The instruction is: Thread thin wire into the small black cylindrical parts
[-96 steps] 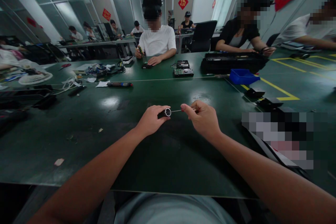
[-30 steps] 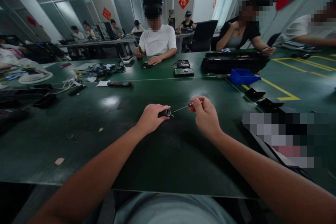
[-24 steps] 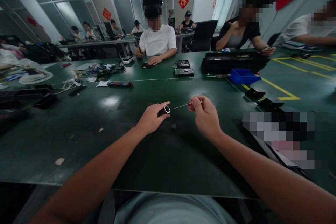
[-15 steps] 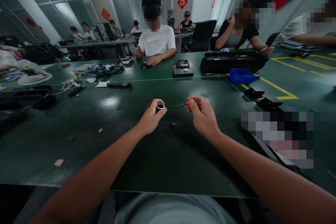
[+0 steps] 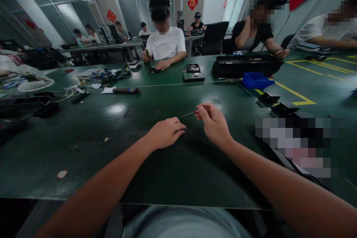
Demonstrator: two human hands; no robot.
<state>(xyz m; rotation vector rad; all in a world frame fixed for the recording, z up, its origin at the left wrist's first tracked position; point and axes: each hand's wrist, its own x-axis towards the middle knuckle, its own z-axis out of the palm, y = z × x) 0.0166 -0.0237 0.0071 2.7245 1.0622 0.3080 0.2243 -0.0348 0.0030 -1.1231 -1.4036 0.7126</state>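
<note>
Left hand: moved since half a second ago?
Yes: the left hand has come toward the person, closer to the table's near edge.

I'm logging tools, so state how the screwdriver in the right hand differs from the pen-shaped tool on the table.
The screwdriver is in the grip of the right hand; the pen-shaped tool lies on the green table. The screwdriver shows a thin metal shaft; the pen-shaped tool shows a thicker, greyish body. Both are elongated and show some red.
</note>
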